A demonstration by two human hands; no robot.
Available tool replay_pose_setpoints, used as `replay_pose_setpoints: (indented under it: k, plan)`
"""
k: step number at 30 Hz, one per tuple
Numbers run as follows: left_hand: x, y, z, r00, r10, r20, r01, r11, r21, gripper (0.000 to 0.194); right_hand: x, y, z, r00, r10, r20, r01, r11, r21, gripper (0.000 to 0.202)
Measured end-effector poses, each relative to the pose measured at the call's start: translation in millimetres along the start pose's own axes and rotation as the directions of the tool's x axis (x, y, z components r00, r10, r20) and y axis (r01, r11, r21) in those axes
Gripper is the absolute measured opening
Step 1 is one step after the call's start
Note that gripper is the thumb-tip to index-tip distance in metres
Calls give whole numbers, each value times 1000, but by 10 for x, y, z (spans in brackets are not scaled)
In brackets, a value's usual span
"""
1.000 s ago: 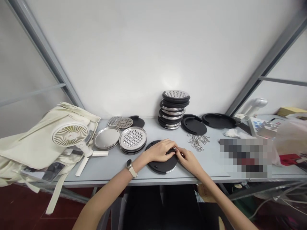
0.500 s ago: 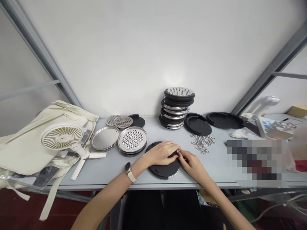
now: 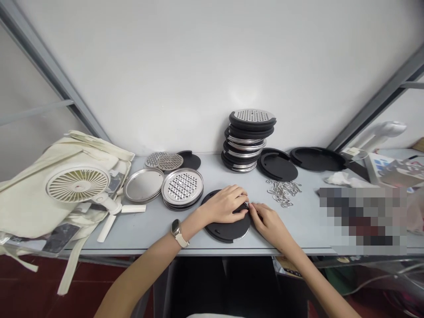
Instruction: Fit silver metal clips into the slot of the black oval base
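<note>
A round black disc (image 3: 230, 231) with a metal edge showing at its lower right lies flat near the table's front edge. Across its top lies my left hand (image 3: 225, 205), fingers curled down at the disc's right side, thumb apart below them. My right hand (image 3: 270, 224) pinches a small shiny metal piece (image 3: 247, 204) at that same side, between thumb and forefinger. Fingertips hide most of the piece, so its shape is unclear. Beyond the right hand is a loose pile of small metal clips (image 3: 283, 192).
Behind stands a tall stack of black and metal discs (image 3: 245, 152), beside black round trays (image 3: 281, 168). To the left lie perforated grater discs (image 3: 183, 187) and plain metal discs (image 3: 144, 185). A white fan (image 3: 79, 183) rests on a cream bag (image 3: 29, 198) at far left.
The camera view has shifted slightly. Both hands stay at the disc's right side, with the fingers moving only a little around the small metal piece.
</note>
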State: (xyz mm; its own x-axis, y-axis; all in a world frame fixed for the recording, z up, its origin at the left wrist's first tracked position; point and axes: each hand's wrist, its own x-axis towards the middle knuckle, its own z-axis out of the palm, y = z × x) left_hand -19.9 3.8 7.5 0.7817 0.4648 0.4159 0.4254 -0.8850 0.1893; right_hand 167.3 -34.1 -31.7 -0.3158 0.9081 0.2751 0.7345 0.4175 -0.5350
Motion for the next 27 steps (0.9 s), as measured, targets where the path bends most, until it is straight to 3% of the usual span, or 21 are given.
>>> replay_pose_setpoints:
  k: [14,27]
  plan:
    - [-11,-18,-3,999,27,33,-29,998,49,16,-9,-4,-10,1000,-8,-3,8,1000,13,40]
    - [-8,-2,-34,999,47,25,-46,999,-24,20,-26,6,2,1000,-27,-14,27,1000,10,29]
